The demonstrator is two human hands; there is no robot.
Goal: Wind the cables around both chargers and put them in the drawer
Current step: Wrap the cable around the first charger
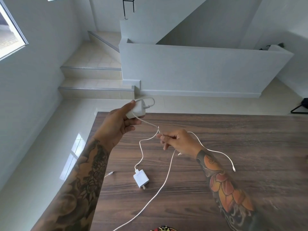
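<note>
My left hand (116, 124) holds a white charger (137, 110) above the table's far left corner. Its white cable (148, 123) loops out of the charger's end and runs down to my right hand (178, 141), which pinches it between thumb and fingers. From there, cable trails over my right wrist to a plug end (234, 170) on the table. A second white charger (140, 178) lies flat on the wooden table (233, 130) with its prongs toward me. Its cable (141, 147) rises toward my right hand. Another long white cable stretch (160, 189) runs to the near edge. No drawer is in view.
A loose connector tip (110, 173) shows beside my left forearm. Beyond the table are a tiled floor, steps (93, 79) at the left and a low white wall (200, 70). A dark object with a black frame (301, 107) sits on the floor at far right.
</note>
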